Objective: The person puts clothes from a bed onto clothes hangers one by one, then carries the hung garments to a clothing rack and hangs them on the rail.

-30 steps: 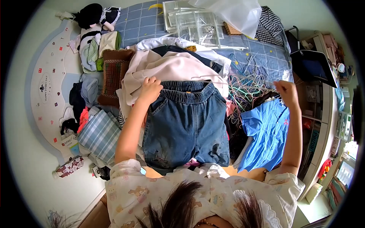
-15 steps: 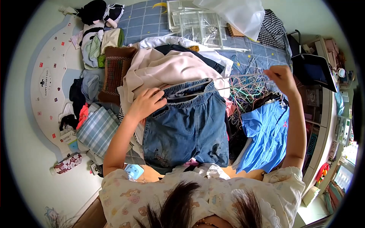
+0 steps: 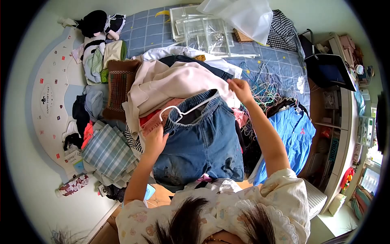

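Blue denim shorts (image 3: 203, 142) with a gathered elastic waistband lie in front of me, waistband facing away. My left hand (image 3: 155, 142) is closed on the left end of the waistband. A white hanger (image 3: 185, 112) crosses the waist opening, its hook pointing left just above my left hand. My right hand (image 3: 240, 89) is raised just beyond the waistband's right end, its fingers pinched together; what they hold, if anything, is too small to make out. Beyond the shorts lies a pile with a cream garment (image 3: 170, 83).
A tangle of hangers (image 3: 264, 89) lies to the right, near a blue shirt (image 3: 290, 128). Clear plastic cases (image 3: 207, 34) and a translucent bag (image 3: 243, 16) sit at the back. Left are a brown woven cushion (image 3: 121, 89) and folded plaid cloth (image 3: 106, 144).
My right hand has moved left, from far out beside the waistband, where thin pale strands stretched to it. My left hand has shifted down and left. The hanger's hook now shows at the waistband's left.
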The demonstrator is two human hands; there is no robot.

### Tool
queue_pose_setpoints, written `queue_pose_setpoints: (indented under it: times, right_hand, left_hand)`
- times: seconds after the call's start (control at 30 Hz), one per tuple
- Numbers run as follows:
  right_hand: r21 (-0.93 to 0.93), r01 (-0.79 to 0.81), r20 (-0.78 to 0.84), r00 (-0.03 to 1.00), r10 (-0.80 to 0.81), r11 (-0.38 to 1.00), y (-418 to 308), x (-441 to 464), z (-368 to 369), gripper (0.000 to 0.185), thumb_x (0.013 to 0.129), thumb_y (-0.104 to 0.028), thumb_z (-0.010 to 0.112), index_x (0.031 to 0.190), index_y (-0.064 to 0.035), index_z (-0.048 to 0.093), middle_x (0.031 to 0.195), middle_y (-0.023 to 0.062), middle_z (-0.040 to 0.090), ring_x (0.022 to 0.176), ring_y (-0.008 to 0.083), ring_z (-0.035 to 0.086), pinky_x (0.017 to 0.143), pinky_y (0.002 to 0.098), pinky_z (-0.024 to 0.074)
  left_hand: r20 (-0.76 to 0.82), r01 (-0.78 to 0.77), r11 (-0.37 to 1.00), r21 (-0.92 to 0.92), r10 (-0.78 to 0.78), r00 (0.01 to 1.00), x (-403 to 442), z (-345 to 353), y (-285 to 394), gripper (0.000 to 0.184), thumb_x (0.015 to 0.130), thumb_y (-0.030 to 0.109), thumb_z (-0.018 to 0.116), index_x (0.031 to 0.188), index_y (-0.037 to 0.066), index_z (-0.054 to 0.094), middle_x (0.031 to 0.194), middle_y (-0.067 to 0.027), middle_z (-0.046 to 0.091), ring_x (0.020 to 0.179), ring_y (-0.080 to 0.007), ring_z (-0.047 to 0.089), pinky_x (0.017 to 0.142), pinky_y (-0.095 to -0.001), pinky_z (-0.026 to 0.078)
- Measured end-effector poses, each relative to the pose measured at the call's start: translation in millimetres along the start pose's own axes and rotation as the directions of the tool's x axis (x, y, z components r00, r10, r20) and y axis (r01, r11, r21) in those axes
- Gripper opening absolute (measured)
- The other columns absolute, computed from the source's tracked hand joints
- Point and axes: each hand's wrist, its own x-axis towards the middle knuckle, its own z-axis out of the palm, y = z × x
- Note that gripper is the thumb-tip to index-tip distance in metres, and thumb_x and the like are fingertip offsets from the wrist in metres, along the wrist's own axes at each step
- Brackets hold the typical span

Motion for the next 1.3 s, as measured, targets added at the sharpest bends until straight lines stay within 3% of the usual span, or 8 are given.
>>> queue_pose_setpoints:
  times: [0.07, 0.17, 0.23, 0.3, 0.47, 0.83, 1.1, 1.3]
  right_hand:
    - [0.533, -0.096, -0.090, 0.981, 0.169, 0.841, 20, 8, 2, 0.026, 0.094, -0.022, 0.049, 0.098, -0.0014, 0.064, 0.089, 0.0063, 0.066, 0.086, 0.0145, 0.060, 0.082, 0.0276, 0.0450]
    - [0.700, -0.224, -0.032, 0.939, 0.343, 0.678, 46, -1, 29, 0.025, 0.090, -0.012, 0.047, 0.107, -0.0033, 0.063, 0.100, 0.0060, 0.066, 0.098, 0.0168, 0.060, 0.087, 0.0319, 0.0449]
    - [-0.005, 0.090, 0.174, 0.981, -0.088, 0.996, 44, -3, 53, 0.043, 0.069, 0.003, 0.046, 0.108, -0.0037, 0.064, 0.116, 0.0083, 0.062, 0.114, 0.0205, 0.054, 0.098, 0.0361, 0.0406]
    - [-0.051, 0.122, 0.260, 0.960, -0.105, 0.991, 49, -12, 79, 0.048, 0.065, 0.002, 0.050, 0.108, -0.0114, 0.065, 0.111, 0.0042, 0.064, 0.115, 0.0229, 0.053, 0.095, 0.0371, 0.0394]
    - [-0.677, 0.494, 0.601, 0.799, 0.023, 0.545, -14, -20, 60, 0.029, 0.065, -0.010, 0.061, 0.093, -0.0146, 0.067, 0.102, 0.0059, 0.064, 0.113, 0.0230, 0.047, 0.102, 0.0452, 0.0281]
    - [-0.757, 0.634, 0.430, 0.667, -0.609, 0.161, -88, -128, -91, 0.019, 0.063, -0.016, 0.067, 0.079, -0.0139, 0.057, 0.078, -0.0029, 0.056, 0.091, 0.0194, 0.052, 0.091, 0.0427, 0.0377]
    - [-0.738, 0.640, 0.286, 0.582, -0.761, 0.212, -178, -239, -117, 0.020, 0.059, -0.008, 0.065, 0.077, -0.0110, 0.057, 0.075, 0.0016, 0.056, 0.078, 0.0217, 0.052, 0.073, 0.0341, 0.0429]
    - [-0.437, 0.832, 0.321, 0.500, -0.804, 0.343, -256, -331, -99, 0.030, 0.058, 0.001, 0.064, 0.085, -0.0065, 0.056, 0.093, 0.0081, 0.059, 0.089, 0.0261, 0.055, 0.080, 0.0365, 0.0471]
  left_hand:
    - [-0.137, -0.007, 0.995, -0.101, -0.007, 0.991, -6, 2, 1, 0.040, 0.080, 0.014, 0.067, 0.112, -0.005, 0.052, 0.088, -0.0238, 0.061, 0.082, -0.0412, 0.058, 0.070, -0.0452, 0.046]
    - [-0.232, 0.098, 0.986, -0.132, -0.127, 0.964, -16, 13, -12, 0.040, 0.079, 0.012, 0.067, 0.111, -0.006, 0.052, 0.091, -0.0260, 0.060, 0.083, -0.0439, 0.057, 0.072, -0.0466, 0.046]
    - [-0.213, 0.106, 0.990, -0.097, -0.125, 0.969, -20, 11, -16, 0.040, 0.083, 0.012, 0.060, 0.117, -0.006, 0.050, 0.096, -0.0276, 0.059, 0.089, -0.0451, 0.058, 0.076, -0.0461, 0.046]
    - [-0.158, 0.127, 0.989, -0.079, -0.138, 0.978, -25, 10, -22, 0.039, 0.083, 0.011, 0.060, 0.117, -0.006, 0.050, 0.096, -0.0280, 0.060, 0.089, -0.0448, 0.058, 0.075, -0.0457, 0.046]
    - [-0.227, 0.103, 0.990, -0.098, -0.123, 0.966, -25, -6, -25, 0.028, 0.078, 0.012, 0.067, 0.099, -0.002, 0.053, 0.082, -0.0232, 0.059, 0.074, -0.0403, 0.059, 0.061, -0.0459, 0.046]
    - [-0.102, -0.184, 0.957, 0.225, 0.211, 0.972, -58, -60, 0, 0.033, 0.068, 0.016, 0.076, 0.090, 0.003, 0.055, 0.078, -0.0123, 0.060, 0.071, -0.0315, 0.062, 0.062, -0.0396, 0.050]
    - [-0.125, -0.432, 0.820, 0.374, 0.507, 0.853, -91, -117, 82, 0.030, 0.070, 0.022, 0.073, 0.088, 0.005, 0.056, 0.077, -0.0073, 0.060, 0.071, -0.0261, 0.063, 0.062, -0.0364, 0.051]
    - [-0.258, -0.360, 0.911, 0.201, 0.403, 0.878, -132, -145, 150, 0.028, 0.068, 0.013, 0.074, 0.086, 0.005, 0.055, 0.076, -0.0134, 0.061, 0.073, -0.0344, 0.061, 0.062, -0.0421, 0.048]
